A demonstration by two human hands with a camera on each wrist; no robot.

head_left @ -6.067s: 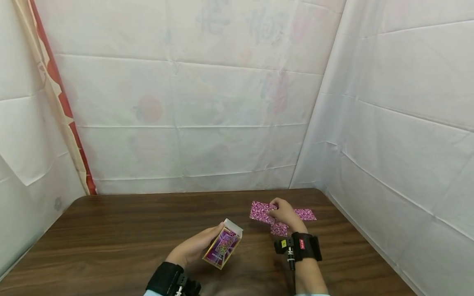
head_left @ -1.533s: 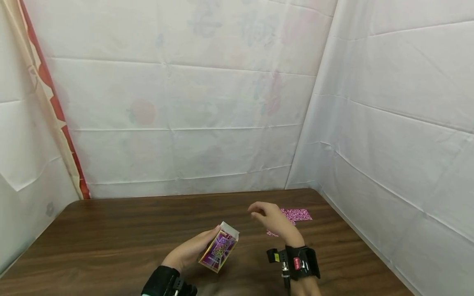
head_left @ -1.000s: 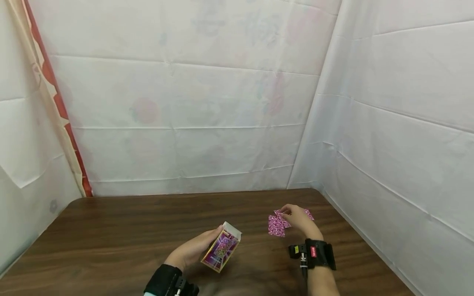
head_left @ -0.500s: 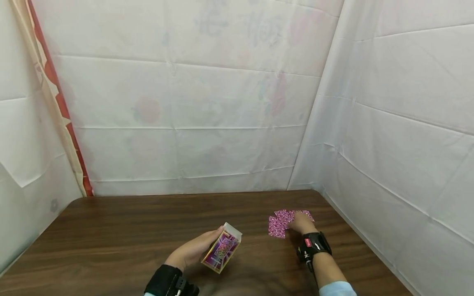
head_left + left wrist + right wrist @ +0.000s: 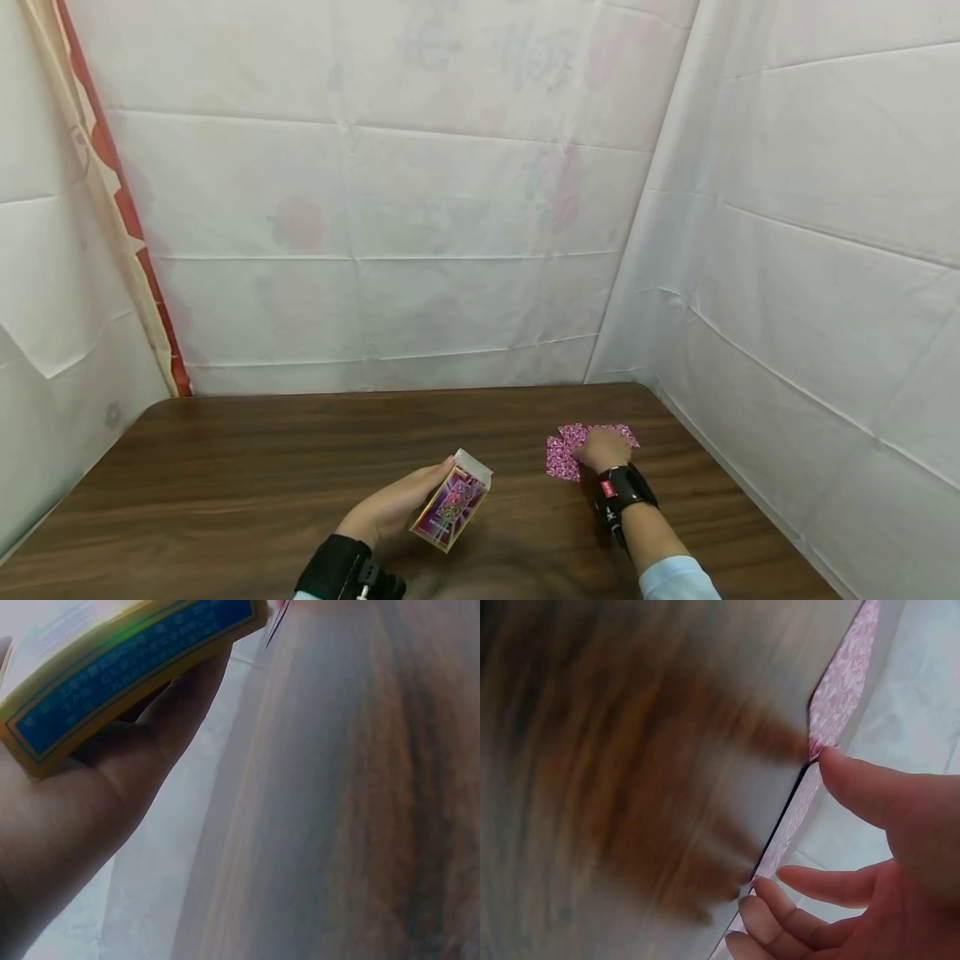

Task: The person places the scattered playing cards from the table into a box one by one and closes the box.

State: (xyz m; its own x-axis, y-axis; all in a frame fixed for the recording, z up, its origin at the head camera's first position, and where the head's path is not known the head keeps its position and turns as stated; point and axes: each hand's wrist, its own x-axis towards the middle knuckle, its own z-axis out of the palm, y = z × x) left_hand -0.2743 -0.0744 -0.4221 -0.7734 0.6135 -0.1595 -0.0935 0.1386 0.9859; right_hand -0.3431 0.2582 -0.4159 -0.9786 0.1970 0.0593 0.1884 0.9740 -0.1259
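Note:
My left hand (image 5: 393,504) holds a purple and gold card box (image 5: 450,507) tilted above the table, its white flap (image 5: 472,467) raised at the top. In the left wrist view, a yellow-edged blue end of the box (image 5: 135,682) rests against the palm and fingers. At the right, several pink-patterned cards (image 5: 562,459) lie spread and overlapping on the table. My right hand (image 5: 604,450) reaches down onto them and partly hides them. The right wrist view shows the thumb (image 5: 855,780) and fingertips touching the cards (image 5: 847,675) at separate places, spread apart.
The brown wooden table (image 5: 262,467) has rounded far corners. White cloth stands behind it (image 5: 412,317) and along the right side (image 5: 810,333). A red and cream strip (image 5: 142,242) hangs at the left. Black straps with cameras sit on both wrists.
The leftmost card from several seconds ago no longer lies there. My right hand has moved right, from above the table's middle down onto the remaining cards. The left hand keeps holding the box.

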